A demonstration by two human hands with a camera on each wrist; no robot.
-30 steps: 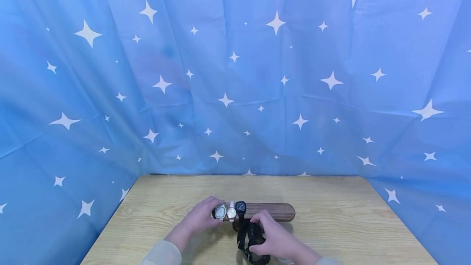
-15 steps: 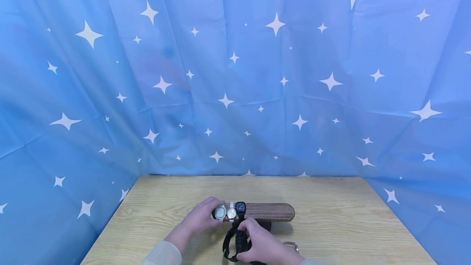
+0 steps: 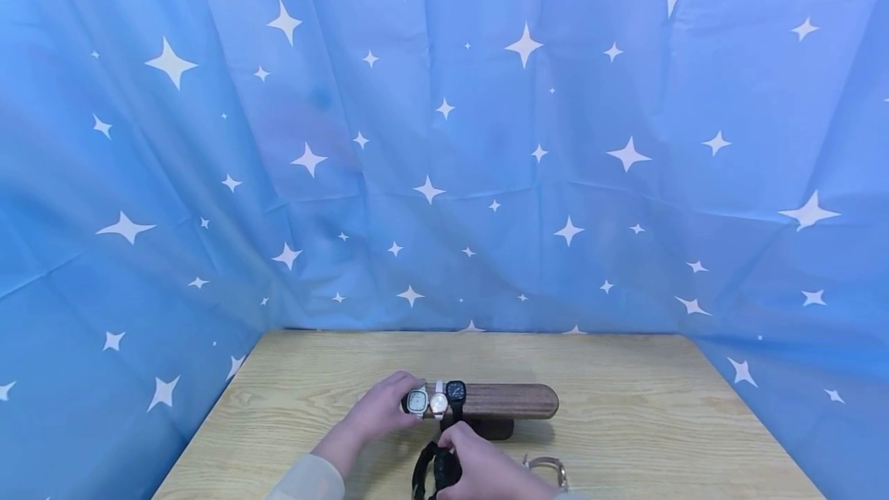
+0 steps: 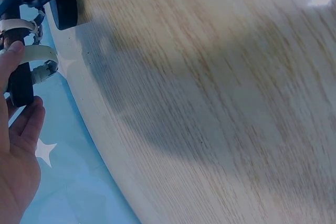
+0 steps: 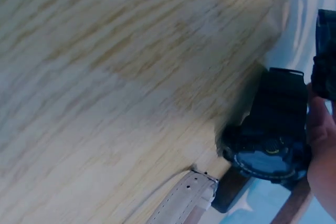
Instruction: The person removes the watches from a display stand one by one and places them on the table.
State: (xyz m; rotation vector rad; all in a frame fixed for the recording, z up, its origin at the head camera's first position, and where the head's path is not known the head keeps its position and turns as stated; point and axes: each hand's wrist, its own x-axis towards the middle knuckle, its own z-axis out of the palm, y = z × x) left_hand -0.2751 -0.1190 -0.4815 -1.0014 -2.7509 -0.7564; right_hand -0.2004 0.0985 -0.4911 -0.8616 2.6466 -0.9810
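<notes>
**Head view: black watch drawn back from the stand, strap watch uncovered**

Head view showed me the biggest things first: the star-printed blue backdrop (image 3: pixel 444 137) behind, and the pale wooden tabletop (image 3: pixel 625 423) carrying everything. On it stood the dark wooden watch stand (image 3: pixel 514 401), with three watches lined up on its left end: a square pale-faced one (image 3: pixel 417 401), a round one (image 3: pixel 438 403) and a black-faced one (image 3: pixel 455 391).

What had changed over the last second: my right hand (image 3: pixel 479 469) had moved left and nearer to me with the chunky black watch (image 3: pixel 434 473), so the watch sat in front of the stand's foot rather than up against it. That shift uncovered a watch with a light strap (image 3: pixel 549 467) lying flat on the tabletop to the right. I judged the black watch was off the stand and being readied in the hand, not yet hung.

The right hand's fingers were curled round the black watch's band; the right wrist view showed its dark case (image 5: pixel 270 153) just beside the beige strap (image 5: pixel 184 198).

My left hand (image 3: pixel 378 411) had not moved, thumb and fingers pinching the stand's left end beside the square watch.
</notes>
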